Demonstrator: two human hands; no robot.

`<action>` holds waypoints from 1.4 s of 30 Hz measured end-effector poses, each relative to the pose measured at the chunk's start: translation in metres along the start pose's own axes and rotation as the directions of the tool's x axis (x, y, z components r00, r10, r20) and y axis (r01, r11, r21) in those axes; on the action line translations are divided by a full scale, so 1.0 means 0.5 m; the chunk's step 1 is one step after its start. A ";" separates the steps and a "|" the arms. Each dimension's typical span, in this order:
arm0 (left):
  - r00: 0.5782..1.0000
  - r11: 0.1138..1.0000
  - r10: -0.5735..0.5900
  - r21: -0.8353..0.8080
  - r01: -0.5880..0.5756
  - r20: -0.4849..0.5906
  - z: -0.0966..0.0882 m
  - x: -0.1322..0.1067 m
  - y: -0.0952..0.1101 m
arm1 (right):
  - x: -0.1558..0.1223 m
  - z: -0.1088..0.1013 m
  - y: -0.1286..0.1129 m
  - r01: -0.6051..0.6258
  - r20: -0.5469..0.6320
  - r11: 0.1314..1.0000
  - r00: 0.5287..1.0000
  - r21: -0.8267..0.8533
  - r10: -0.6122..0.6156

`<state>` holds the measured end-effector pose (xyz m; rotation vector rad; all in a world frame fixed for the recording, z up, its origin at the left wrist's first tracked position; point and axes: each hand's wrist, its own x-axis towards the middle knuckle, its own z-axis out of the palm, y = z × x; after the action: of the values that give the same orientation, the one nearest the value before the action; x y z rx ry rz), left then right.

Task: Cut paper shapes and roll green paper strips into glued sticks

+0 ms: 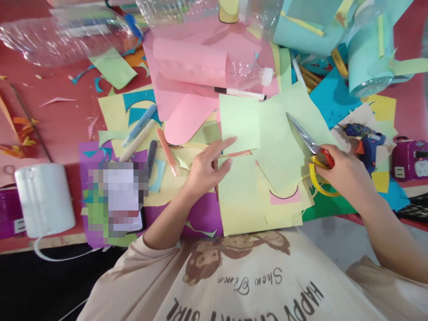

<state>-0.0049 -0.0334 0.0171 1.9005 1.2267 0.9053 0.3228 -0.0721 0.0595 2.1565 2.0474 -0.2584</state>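
Our right hand (346, 174) grips yellow-and-red-handled metal scissors (304, 134), our left hand (206, 169) lies loosely open over flat pale-green paper (239, 117) (cutting likely remains), while the pink-paper-wrapped clear plastic bottle (194, 62) looks done.

Scissors (313, 147): 1 pair
Hands: 2; right hand (347, 174) at the scissors, left hand (204, 169) left of them
Colour markers (167, 154): 4, left of the scissors
Black-and-white pen (240, 93): 1, beyond and left of the scissors
Pink-wrapped bottle (192, 62): 1, likewise
White case (46, 200): 1, far left of the scissors
Purple boxes (409, 159): 2, one either side of the scissors
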 end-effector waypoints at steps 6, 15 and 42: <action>0.993 0.996 -0.089 -0.027 0.087 -0.079 -0.012 0.008 -0.004 | -0.014 -0.020 -0.004 0.130 0.030 0.988 0.991 -0.086 -0.128; 0.959 0.926 -0.243 -0.331 0.183 -0.149 -0.019 0.030 -0.002 | 0.000 -0.070 -0.045 0.115 -0.137 0.993 0.984 -0.028 -0.118; 0.956 0.921 -0.279 -0.305 0.240 -0.089 -0.005 0.072 -0.010 | 0.129 0.012 -0.217 0.068 0.026 0.256 0.938 0.964 -0.347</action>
<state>0.0022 0.0023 0.0207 1.4261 1.3055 1.0158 0.2177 -0.0052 0.0391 2.0058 2.2415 -2.2376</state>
